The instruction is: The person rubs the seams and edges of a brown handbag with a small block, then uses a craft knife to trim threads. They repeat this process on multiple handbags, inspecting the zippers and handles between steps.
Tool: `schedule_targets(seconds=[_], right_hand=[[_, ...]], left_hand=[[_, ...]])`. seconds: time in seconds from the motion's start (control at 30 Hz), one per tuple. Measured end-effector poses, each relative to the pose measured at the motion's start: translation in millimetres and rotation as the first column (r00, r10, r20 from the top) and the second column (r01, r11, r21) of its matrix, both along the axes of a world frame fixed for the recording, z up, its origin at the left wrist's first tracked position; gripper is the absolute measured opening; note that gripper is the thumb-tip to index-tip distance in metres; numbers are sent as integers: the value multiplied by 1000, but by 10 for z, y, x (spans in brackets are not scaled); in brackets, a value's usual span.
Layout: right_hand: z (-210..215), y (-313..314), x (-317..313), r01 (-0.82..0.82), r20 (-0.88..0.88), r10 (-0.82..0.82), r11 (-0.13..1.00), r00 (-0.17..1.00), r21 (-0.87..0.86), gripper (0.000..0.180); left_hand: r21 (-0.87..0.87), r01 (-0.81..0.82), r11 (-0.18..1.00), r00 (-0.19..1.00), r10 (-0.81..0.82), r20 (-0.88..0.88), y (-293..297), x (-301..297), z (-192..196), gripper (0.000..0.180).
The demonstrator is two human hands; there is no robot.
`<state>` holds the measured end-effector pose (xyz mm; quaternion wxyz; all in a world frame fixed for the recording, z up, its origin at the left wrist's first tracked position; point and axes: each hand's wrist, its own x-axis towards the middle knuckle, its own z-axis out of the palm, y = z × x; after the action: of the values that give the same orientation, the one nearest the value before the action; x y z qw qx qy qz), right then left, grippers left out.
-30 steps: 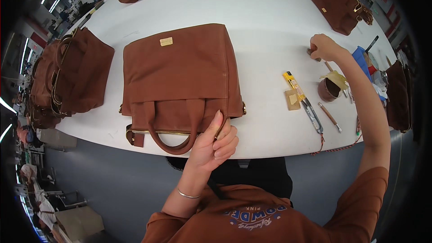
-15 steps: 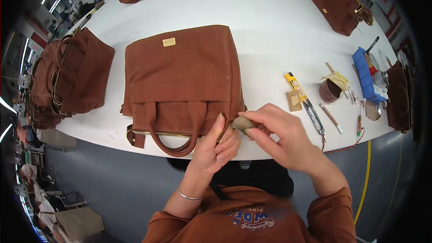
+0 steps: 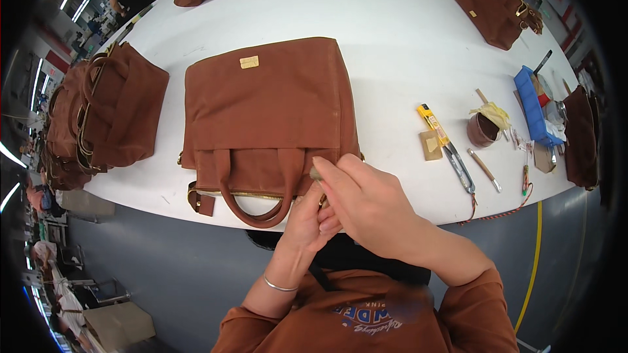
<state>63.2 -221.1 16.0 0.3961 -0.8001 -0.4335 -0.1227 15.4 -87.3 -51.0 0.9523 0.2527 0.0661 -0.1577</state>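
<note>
1. Nearest, both hands meet at the near right corner of the brown handbag (image 3: 268,111), which lies flat at the near edge of the white table (image 3: 392,39). A second ago the right hand was stretched out to the tools at the far right. It has now come back and works at that corner.
2. The right hand (image 3: 369,202) is closed in a pinch on a small tan object (image 3: 316,173); what it is cannot be told. The left hand (image 3: 313,219) lies under it with curled fingers, touching the bag's edge by the gold zipper (image 3: 239,193); whether it grips anything is hidden.
3. The bag itself has not shifted across the three pictures, so the work seems to have gone from fetching to applying something at the corner.
4. Farther right lie one yellow utility knife (image 3: 433,124), one pair of scissors (image 3: 460,167), one small tan square (image 3: 431,145), one brown pot (image 3: 483,131) and one blue tray (image 3: 531,106).
5. More brown bags: a pile at the left (image 3: 98,117), one at the far right corner (image 3: 494,6), one at the right edge (image 3: 581,137), and a row along the far edge that is too bunched to count.
</note>
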Motion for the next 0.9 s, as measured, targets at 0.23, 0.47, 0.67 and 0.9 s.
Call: schedule_targets(seconds=[0.23,0.47,0.67,0.9], right_hand=[[175,-185,246,17,-144,9,983,990,184,28],[62,-289,-34,-44,-227,57,997,972,60,29],[-41,2,-7,-31,55,29,999,998,34,31],[61,-96,159,40,-152,-1,966,988,257,32]], left_hand=[[23,40,999,996,-42,83,-10,33,95,47],[54,42,998,998,-45,48,-24,29,95,47],[-5,-1,1000,999,1,-34,21,-22,-7,43],[49,49,998,998,-52,46,-5,39,134,49]])
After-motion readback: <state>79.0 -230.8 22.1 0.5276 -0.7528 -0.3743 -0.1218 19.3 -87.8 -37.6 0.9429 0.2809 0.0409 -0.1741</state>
